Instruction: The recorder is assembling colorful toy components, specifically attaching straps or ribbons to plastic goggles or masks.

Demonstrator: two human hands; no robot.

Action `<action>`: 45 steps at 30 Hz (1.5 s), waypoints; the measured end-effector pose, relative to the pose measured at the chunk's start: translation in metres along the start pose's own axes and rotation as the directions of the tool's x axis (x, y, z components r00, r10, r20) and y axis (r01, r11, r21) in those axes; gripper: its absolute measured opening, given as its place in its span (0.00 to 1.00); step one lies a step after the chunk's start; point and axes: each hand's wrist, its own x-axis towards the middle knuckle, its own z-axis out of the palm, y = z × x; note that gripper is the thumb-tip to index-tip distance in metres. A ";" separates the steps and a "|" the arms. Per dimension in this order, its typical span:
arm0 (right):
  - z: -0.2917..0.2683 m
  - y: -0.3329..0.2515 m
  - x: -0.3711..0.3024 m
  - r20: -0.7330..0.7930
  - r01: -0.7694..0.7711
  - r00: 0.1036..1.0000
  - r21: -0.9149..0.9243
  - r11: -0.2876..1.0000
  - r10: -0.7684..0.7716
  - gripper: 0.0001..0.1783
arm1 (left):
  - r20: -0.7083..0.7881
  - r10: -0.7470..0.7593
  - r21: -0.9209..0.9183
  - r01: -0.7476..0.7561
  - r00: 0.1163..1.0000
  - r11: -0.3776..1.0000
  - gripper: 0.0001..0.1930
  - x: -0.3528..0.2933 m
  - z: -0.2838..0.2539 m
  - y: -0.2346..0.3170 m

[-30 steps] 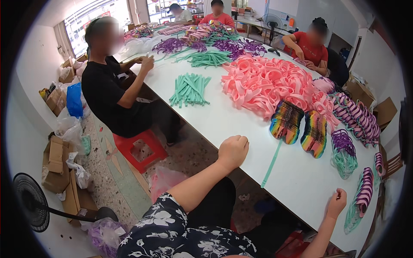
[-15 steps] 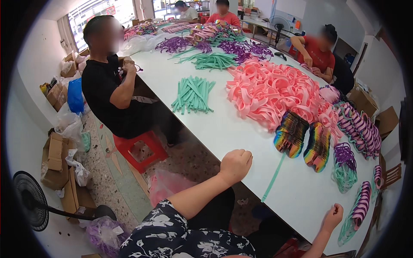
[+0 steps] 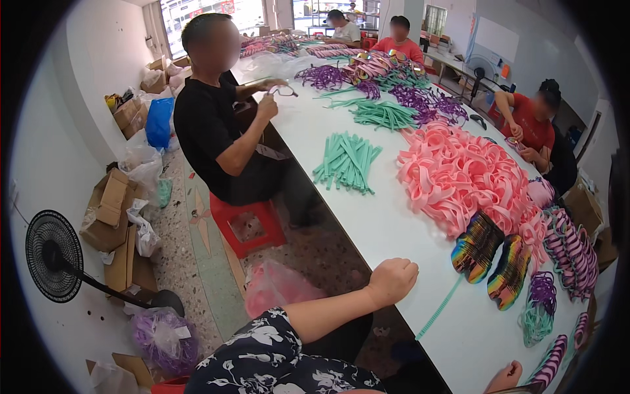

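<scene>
My left hand [image 3: 392,282] rests at the table's near edge, its fingers curled into a fist with nothing showing in it. A thin ribbed green strip [image 3: 441,306] lies just to its right. Beyond the strip stand two packed rows of shiny rainbow-coloured lenses, the left row [image 3: 477,246] and the right row [image 3: 507,272]. My right hand [image 3: 505,378] lies on the table at the lower edge of the picture, partly cut off, fingers curled in. Beside it is a purple-and-pink striped bundle [image 3: 550,362] with green cords.
A large heap of pink loops [image 3: 459,174] covers the table's middle; green strips [image 3: 346,163] lie left of it. A purple-and-green cord bundle [image 3: 539,308] lies at right. A co-worker in black [image 3: 210,125] sits on a red stool [image 3: 246,226]. A black fan [image 3: 54,256] stands at left.
The view has shifted, so the scene sits farther right and lower. The co-worker in black now holds up a glasses-like frame. My two hands keep much the same pose.
</scene>
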 end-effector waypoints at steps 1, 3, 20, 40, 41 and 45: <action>0.008 0.008 0.001 0.032 -0.043 0.999 0.048 0.998 0.041 0.14 | -0.002 -0.002 0.002 0.002 1.000 1.000 0.05 -0.001 -0.002 0.000; 0.032 0.057 0.004 0.137 -0.239 0.967 0.173 0.955 0.217 0.11 | -0.010 -0.002 -0.008 0.002 1.000 1.000 0.05 -0.002 -0.001 -0.001; -0.029 -0.060 0.001 -0.104 0.013 0.995 0.187 0.982 0.006 0.07 | -0.010 -0.022 -0.019 0.022 1.000 1.000 0.02 0.003 0.012 0.006; -0.042 -0.066 -0.001 -0.243 0.074 0.970 0.314 0.947 0.005 0.06 | 0.136 -0.040 0.032 0.036 0.990 0.999 0.08 -0.005 0.019 -0.013; -0.043 -0.066 -0.001 -0.236 0.072 0.972 0.321 0.944 0.007 0.06 | 0.140 -0.049 0.035 0.045 0.989 0.998 0.08 -0.005 0.019 -0.010; -0.035 -0.071 0.004 -0.228 0.099 0.973 0.316 0.944 -0.026 0.08 | 0.050 0.017 0.093 -0.022 0.999 0.995 0.08 -0.008 0.021 -0.033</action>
